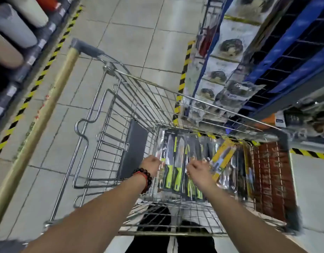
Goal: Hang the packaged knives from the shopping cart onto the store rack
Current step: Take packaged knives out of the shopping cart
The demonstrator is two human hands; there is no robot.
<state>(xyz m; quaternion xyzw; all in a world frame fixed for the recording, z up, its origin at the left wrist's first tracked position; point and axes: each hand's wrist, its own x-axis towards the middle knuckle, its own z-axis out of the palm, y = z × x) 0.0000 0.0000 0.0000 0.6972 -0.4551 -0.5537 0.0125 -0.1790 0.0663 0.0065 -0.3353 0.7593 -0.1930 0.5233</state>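
1. Both arms reach into a wire shopping cart [139, 106] in a tiled store aisle.
2. Packaged knives [173, 167] with green handles lie fanned across the cart's floor.
3. The left hand [151, 164] rests on a pack's edge, its fingers curled out of sight; their grip cannot be told.
4. The right hand [198, 169] has fingers clamped on a pack.
5. A blue store rack [285, 57] stands just beside the cart.
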